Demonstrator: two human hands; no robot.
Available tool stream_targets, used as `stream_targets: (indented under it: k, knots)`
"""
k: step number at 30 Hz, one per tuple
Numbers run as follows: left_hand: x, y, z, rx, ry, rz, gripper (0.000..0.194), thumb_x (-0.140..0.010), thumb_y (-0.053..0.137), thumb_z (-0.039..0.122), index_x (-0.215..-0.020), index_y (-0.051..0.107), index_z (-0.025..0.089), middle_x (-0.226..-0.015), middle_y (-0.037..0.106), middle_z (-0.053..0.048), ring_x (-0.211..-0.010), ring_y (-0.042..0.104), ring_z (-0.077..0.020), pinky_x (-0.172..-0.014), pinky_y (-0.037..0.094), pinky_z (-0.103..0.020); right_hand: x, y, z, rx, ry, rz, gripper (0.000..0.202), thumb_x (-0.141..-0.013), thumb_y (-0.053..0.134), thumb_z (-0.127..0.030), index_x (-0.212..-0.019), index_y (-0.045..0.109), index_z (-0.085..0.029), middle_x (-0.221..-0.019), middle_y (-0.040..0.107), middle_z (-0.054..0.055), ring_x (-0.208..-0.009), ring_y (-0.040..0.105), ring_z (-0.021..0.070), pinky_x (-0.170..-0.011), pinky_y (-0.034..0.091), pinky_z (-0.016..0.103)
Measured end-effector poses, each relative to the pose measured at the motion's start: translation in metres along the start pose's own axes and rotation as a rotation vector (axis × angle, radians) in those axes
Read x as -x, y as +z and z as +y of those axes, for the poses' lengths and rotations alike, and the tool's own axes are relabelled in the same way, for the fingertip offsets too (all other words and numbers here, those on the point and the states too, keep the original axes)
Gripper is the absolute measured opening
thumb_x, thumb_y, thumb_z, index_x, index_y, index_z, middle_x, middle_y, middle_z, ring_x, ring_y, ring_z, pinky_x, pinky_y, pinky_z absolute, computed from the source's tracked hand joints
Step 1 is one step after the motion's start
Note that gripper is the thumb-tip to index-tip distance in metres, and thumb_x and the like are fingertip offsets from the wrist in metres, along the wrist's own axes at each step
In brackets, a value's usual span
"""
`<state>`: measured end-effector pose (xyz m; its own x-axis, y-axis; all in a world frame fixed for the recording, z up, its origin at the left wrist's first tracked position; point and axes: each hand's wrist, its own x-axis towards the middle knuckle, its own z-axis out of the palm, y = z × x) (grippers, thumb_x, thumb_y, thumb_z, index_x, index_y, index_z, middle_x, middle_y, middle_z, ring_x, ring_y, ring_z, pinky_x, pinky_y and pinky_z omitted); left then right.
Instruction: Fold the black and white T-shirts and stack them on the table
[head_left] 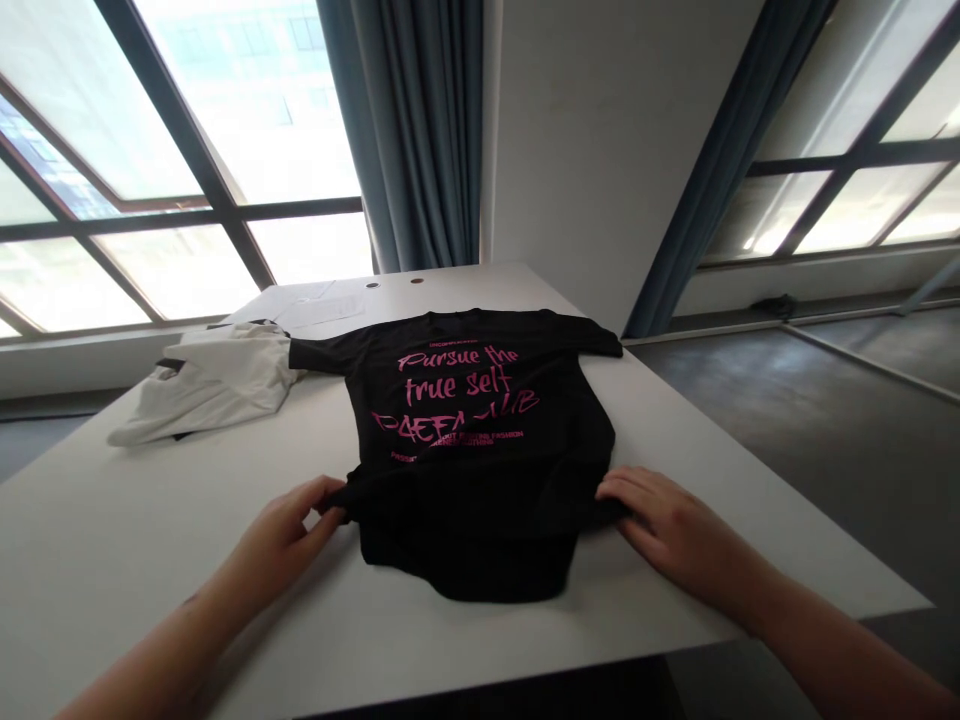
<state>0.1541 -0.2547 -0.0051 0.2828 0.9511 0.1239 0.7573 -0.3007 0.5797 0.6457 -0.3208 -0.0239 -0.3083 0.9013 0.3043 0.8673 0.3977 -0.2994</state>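
A black T-shirt point(480, 500) with pink lettering lies on the white table point(187, 560), its collar toward the far side and its sleeves spread. My left hand point(296, 525) pinches the shirt's left edge near the bottom. On the opposite edge, my right hand point(652, 510) grips the cloth between thumb and fingers. The lower front is bunched between my hands and covers part of the print, while another layer of the shirt lies flat below it.
A crumpled white garment with black parts point(217, 380) lies at the table's left. Papers point(322, 305) rest near the far edge, beside two round holes. Beyond are windows, blue curtains point(424, 130) and a pale pillar point(592, 130).
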Motion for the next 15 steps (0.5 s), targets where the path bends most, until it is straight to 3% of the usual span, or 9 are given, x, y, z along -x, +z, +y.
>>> stream_targets:
  k: [4, 7, 9, 12, 15]
  knots:
    - [0.007, -0.011, 0.004, 0.182, -0.154, 0.328, 0.037, -0.093, 0.054, 0.061, -0.103, 0.059, 0.026, -0.088, 0.072, -0.003, -0.085, 0.07, -0.0251, -0.078, 0.058, -0.037, -0.005, -0.027, 0.0, -0.013, 0.145, 0.201, 0.02, -0.089, 0.051, -0.027, -0.099, 0.068, -0.03, -0.098, 0.078, 0.007, -0.088, 0.075, 0.0311, -0.075, 0.063, 0.045]
    - [0.016, -0.024, 0.012, 0.278, -0.233, 0.405, 0.042, -0.093, 0.05, 0.066, -0.106, 0.054, 0.026, -0.078, 0.066, -0.001, -0.074, 0.067, -0.0244, -0.07, 0.057, -0.037, -0.003, -0.057, -0.005, 0.045, 0.231, 0.357, 0.013, -0.087, 0.054, -0.033, -0.095, 0.064, -0.03, -0.09, 0.075, 0.007, -0.072, 0.071, 0.0295, -0.06, 0.057, 0.041]
    - [0.022, -0.036, 0.018, 0.129, -0.228, 0.422, 0.041, -0.09, 0.052, 0.065, -0.107, 0.052, 0.028, -0.078, 0.065, 0.0, -0.071, 0.066, -0.0255, -0.066, 0.055, -0.037, 0.0, -0.075, -0.011, 0.107, 0.207, 0.408, 0.012, -0.087, 0.054, -0.034, -0.094, 0.062, -0.03, -0.089, 0.074, 0.007, -0.07, 0.07, 0.0295, -0.062, 0.055, 0.043]
    - [0.031, -0.06, 0.021, -0.233, -0.098, 0.299, 0.034, -0.079, 0.058, 0.053, -0.105, 0.058, 0.031, -0.088, 0.072, -0.003, -0.073, 0.069, -0.0288, -0.067, 0.054, -0.039, 0.008, -0.093, -0.011, 0.182, 0.141, 0.439, 0.007, -0.088, 0.051, -0.031, -0.09, 0.058, -0.031, -0.09, 0.072, 0.007, -0.079, 0.072, 0.033, -0.07, 0.055, 0.047]
    - [0.039, -0.082, 0.016, -0.415, -0.002, 0.081, 0.035, -0.074, 0.052, 0.037, -0.103, 0.071, 0.035, -0.11, 0.074, -0.005, -0.077, 0.073, -0.0281, -0.068, 0.056, -0.038, 0.022, -0.098, 0.004, 0.152, 0.063, 0.336, 0.012, -0.082, 0.054, -0.027, -0.088, 0.061, -0.035, -0.1, 0.074, 0.007, -0.092, 0.073, 0.0381, -0.081, 0.058, 0.055]
